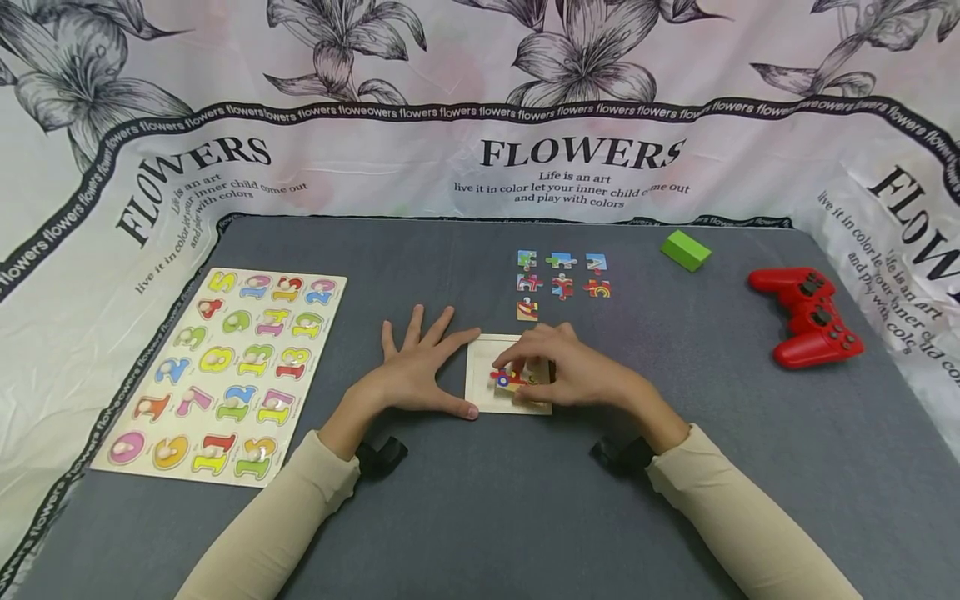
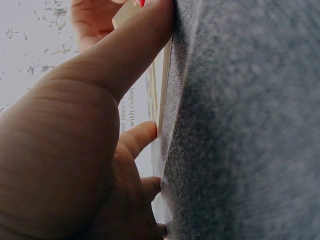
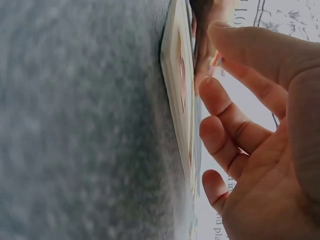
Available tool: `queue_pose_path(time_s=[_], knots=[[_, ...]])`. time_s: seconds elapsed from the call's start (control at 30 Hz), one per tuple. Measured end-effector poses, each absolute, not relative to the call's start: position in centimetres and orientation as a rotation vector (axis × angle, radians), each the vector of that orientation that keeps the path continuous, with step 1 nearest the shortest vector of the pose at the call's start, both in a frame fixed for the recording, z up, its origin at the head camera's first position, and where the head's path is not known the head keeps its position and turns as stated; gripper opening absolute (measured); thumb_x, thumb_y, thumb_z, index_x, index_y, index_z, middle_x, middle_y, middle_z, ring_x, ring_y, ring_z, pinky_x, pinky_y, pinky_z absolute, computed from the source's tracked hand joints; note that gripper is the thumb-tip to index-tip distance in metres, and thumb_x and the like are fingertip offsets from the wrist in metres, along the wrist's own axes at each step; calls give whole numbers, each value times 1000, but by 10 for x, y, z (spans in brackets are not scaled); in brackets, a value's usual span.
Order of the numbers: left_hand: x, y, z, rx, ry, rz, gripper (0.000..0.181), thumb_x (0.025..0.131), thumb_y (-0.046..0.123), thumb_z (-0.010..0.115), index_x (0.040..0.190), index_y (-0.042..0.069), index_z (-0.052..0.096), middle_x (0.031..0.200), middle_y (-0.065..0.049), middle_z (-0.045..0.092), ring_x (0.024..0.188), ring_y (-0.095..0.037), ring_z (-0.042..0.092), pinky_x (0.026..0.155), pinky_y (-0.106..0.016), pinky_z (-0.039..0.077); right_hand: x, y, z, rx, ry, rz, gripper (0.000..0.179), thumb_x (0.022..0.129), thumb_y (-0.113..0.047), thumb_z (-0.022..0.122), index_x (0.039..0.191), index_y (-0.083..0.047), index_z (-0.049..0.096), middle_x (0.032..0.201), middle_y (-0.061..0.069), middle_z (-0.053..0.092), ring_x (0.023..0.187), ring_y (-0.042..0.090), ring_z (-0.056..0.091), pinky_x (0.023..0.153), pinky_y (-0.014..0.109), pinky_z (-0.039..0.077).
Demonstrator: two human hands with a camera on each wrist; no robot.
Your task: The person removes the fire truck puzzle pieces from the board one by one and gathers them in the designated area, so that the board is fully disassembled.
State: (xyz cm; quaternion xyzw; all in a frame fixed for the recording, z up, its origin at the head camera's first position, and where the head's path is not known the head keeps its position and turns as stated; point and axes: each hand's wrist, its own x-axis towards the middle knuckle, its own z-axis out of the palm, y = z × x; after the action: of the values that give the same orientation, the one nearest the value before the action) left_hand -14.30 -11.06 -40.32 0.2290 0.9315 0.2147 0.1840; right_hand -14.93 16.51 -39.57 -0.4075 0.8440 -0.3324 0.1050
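My left hand (image 1: 412, 371) lies with spread fingers at the left side of a small wooden puzzle tray (image 1: 483, 406). Its thumb and index fingertip touch the tray's left edge. Over the tray, my right hand (image 1: 566, 367) pinches a colourful jigsaw piece (image 1: 508, 380) between thumb and fingertips; in the right wrist view the piece shows only as a thin reddish sliver. The right fingers hide much of the tray's inside. Several loose jigsaw pieces (image 1: 562, 287) lie in short rows just behind the tray.
At the left lies a wooden number board (image 1: 247, 321) with coloured digits. A green block (image 1: 686, 251) sits at the back right, and a red game controller (image 1: 808, 317) lies at the right. A flower-printed cloth (image 1: 397, 158) hangs behind the grey table (image 1: 480, 517).
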Motion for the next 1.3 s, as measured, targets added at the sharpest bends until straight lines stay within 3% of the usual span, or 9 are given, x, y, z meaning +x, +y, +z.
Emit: queue_pose_path(time_s=[0.47, 0.83, 1.07, 1.3], knots=[[-143, -110, -403, 639, 2630, 612, 109, 72, 67, 82, 162, 37, 27, 174, -5, -3, 156, -44, -21, 111, -78, -18, -169, 190, -395, -1062, 2627, -986, 43, 85, -18, 83, 127, -22, 73, 99, -8, 68, 89, 15, 56, 82, 41, 24], [-141, -110, -405, 656, 2628, 630, 110, 72, 66, 83, 162, 36, 27, 174, -6, -3, 156, -43, -22, 111, -78, -19, -188, 224, -402, -906, 2789, -872, 41, 86, -12, 78, 127, -21, 73, 108, -1, 72, 94, 19, 52, 76, 41, 18], [-141, -110, -406, 653, 2634, 634, 110, 71, 66, 83, 161, 36, 28, 174, -5, -2, 156, -43, -21, 111, -78, -18, -198, 229, -405, -871, 2815, -771, 42, 87, -15, 78, 128, -22, 72, 99, 1, 63, 89, 19, 48, 75, 39, 18], [-141, -109, -405, 649, 2637, 623, 110, 71, 66, 83, 162, 36, 28, 174, -6, -2, 156, -43, -20, 111, -78, -18, -201, 227, -404, -824, 2791, -749, 42, 90, -17, 75, 131, -23, 71, 103, 3, 62, 88, 24, 45, 74, 40, 18]])
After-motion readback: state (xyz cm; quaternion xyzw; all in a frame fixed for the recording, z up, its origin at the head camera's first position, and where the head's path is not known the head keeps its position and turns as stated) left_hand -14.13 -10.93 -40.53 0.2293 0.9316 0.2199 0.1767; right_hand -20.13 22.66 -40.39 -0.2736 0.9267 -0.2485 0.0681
